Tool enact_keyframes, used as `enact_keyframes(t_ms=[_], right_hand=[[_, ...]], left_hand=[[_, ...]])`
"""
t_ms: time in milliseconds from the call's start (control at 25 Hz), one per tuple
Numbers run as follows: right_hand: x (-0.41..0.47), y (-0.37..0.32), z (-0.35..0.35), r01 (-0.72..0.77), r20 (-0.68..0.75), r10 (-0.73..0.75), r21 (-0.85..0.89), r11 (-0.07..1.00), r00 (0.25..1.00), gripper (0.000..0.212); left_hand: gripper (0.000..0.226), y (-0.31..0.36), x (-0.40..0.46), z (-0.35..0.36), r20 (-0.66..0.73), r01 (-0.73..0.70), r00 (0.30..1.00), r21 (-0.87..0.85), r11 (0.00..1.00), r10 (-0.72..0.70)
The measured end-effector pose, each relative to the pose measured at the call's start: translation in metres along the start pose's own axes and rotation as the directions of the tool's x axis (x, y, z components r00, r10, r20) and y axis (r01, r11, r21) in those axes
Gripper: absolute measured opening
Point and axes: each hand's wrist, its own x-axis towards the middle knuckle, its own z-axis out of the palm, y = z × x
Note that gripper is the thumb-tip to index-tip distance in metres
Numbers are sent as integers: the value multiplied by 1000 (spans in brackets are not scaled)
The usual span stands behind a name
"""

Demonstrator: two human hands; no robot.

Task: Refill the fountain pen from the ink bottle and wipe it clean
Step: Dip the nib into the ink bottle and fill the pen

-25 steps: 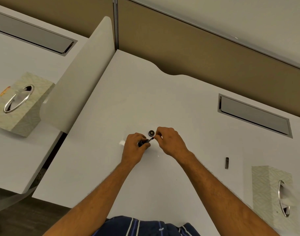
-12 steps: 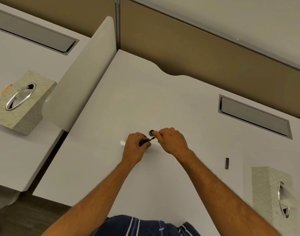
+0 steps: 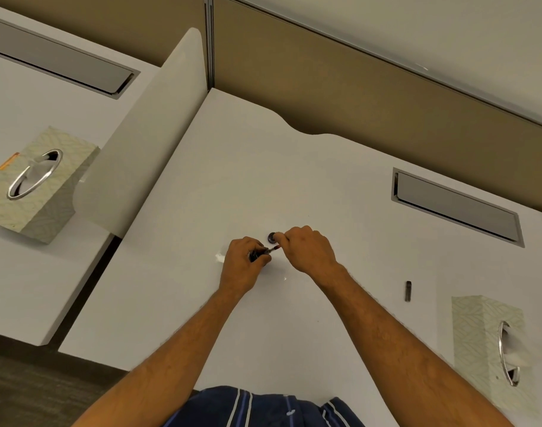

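My left hand (image 3: 243, 261) is closed around a small dark object near the middle of the white desk, most likely the ink bottle, which it mostly hides. My right hand (image 3: 308, 249) pinches the thin fountain pen part (image 3: 271, 249), whose dark and reddish tip bridges the gap between the two hands. Just behind the pen lies a small round dark cap (image 3: 272, 237) on the desk. A white scrap, perhaps tissue (image 3: 220, 257), peeks out left of my left hand.
A dark pen piece (image 3: 408, 291) lies on the desk to the right. A patterned tissue box (image 3: 491, 340) stands at the right edge, another (image 3: 38, 186) on the neighbouring desk left. A white divider (image 3: 146, 134) separates the desks. A grey cable hatch (image 3: 456, 204) sits behind.
My right hand has shifted slightly forward and left, closer to the round cap. The left hand has stayed where it was.
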Motion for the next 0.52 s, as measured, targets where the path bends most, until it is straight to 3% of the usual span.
enact_keyframes(t_ms=[120, 520], right_hand=[[-1, 7, 0, -48, -68, 62, 187, 981, 996, 23], [4, -5, 6, -25, -97, 38, 134, 991, 995, 26]], left_hand=[[13, 1, -1, 0, -2, -4, 1000, 4, 1000, 4], [13, -2, 1, 1, -7, -41, 999, 71, 997, 42]])
